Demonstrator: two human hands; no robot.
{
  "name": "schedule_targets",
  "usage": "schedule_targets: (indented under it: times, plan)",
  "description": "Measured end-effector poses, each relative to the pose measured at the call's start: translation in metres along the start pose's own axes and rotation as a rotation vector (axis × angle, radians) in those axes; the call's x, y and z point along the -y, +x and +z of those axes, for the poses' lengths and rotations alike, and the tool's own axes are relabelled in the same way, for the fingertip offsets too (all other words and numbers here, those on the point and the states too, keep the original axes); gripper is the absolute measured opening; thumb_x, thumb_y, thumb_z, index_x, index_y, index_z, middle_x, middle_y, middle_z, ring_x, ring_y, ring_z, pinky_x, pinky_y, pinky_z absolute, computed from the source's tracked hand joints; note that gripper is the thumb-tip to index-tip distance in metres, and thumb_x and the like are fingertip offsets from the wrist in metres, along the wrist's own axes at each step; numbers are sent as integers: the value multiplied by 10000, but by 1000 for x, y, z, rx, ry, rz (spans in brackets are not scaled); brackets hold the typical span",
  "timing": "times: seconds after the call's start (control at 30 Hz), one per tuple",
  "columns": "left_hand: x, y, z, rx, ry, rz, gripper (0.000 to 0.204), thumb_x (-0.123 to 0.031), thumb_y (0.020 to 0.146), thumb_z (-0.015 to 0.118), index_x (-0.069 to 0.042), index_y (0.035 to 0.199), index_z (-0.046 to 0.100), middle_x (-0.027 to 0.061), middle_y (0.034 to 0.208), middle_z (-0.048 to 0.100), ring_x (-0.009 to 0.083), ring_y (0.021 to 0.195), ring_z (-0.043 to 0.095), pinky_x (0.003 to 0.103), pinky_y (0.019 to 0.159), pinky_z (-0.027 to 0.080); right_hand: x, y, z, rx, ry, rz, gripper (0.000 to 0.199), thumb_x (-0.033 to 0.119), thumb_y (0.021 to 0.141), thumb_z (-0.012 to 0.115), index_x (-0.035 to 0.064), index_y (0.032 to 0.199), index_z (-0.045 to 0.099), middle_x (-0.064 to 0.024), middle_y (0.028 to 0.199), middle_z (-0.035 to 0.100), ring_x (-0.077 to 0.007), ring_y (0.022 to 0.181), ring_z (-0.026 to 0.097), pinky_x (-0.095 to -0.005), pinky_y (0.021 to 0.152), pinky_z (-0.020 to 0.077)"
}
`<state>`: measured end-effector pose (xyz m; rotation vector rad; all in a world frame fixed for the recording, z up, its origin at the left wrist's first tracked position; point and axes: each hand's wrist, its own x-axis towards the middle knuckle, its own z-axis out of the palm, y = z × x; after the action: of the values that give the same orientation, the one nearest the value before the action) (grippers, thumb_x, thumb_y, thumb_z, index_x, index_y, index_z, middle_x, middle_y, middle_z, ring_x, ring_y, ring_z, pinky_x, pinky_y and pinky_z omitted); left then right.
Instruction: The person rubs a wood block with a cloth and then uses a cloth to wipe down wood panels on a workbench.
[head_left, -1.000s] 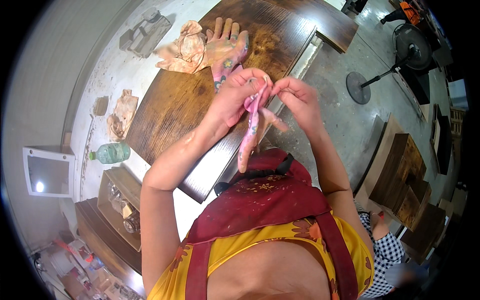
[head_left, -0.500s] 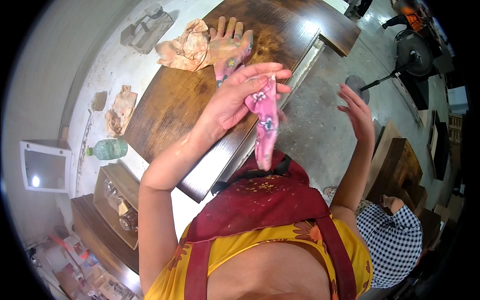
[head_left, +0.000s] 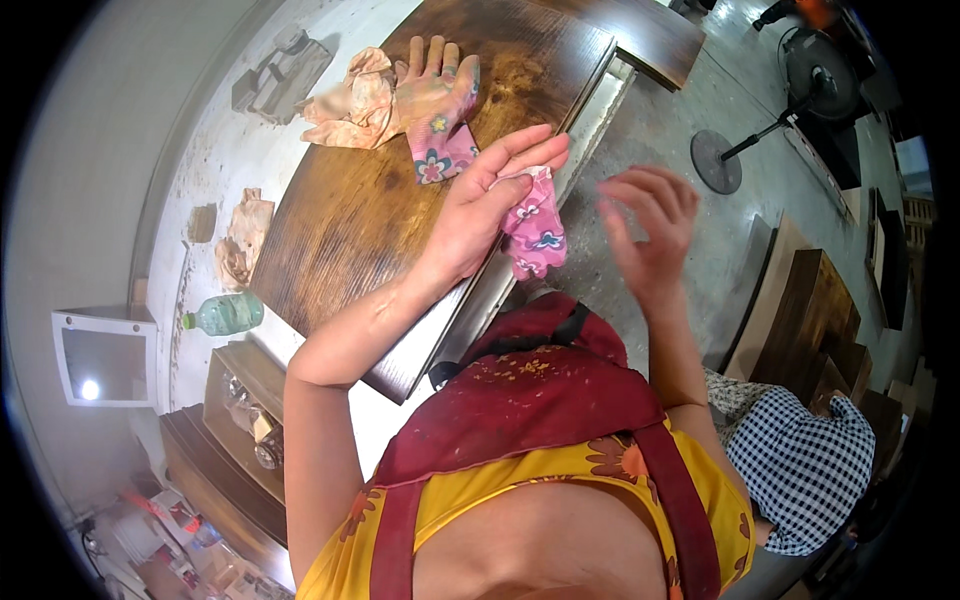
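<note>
Pinched between thumb and fingers of the left hand, a pink floral glove hangs over the near edge of the dark wooden board. Right hand is raised beside the glove, fingers spread and curled, holding nothing and not touching it. A second pink glove lies flat at the board's far end, next to a crumpled beige cloth. A green bottle lies on the white surface to the left.
</note>
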<state>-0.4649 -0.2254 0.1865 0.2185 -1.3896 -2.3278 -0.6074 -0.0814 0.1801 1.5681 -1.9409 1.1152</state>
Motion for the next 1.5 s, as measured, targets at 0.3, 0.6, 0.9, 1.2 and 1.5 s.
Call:
schedule_targets:
  times: [0.3,0.6,0.9,1.2,1.5]
  plan:
    - [-1,-2,4,-11,-35,-20,508,-87,908,477,28,1376,316,191,1362,436,241,1258,429,338,1045,342,25,8,33,23,158,54,222,154,634,765,149,783,601,43,820,608,-186,837,547,-344,768,362]
    - [-7,0,-1,-36,-87,-102,552,10,825,378,42,1372,315,225,1347,436,235,1185,494,332,999,401,26,15,32,8,279,30,234,58,646,723,113,859,645,-19,900,586,-217,827,539,-346,755,425]
    - [-7,1,-4,-49,4,-106,521,-8,831,352,50,1350,352,218,1290,494,235,1129,528,327,983,410,14,33,18,94,288,-283,254,32,589,716,111,817,636,3,887,576,-225,802,544,-326,673,471]
    - [-10,1,-19,99,428,-86,350,-45,922,455,32,1262,484,115,1162,607,136,1060,556,260,938,420,10,31,9,437,356,-334,251,79,682,671,83,924,602,-23,905,608,-215,777,614,-311,670,508]
    - [-8,4,-22,-36,693,56,277,-59,908,458,24,1145,577,102,1080,651,143,1002,602,258,869,453,34,29,-3,526,57,-398,217,132,680,611,106,895,602,1,870,553,-165,765,564,-294,618,485]
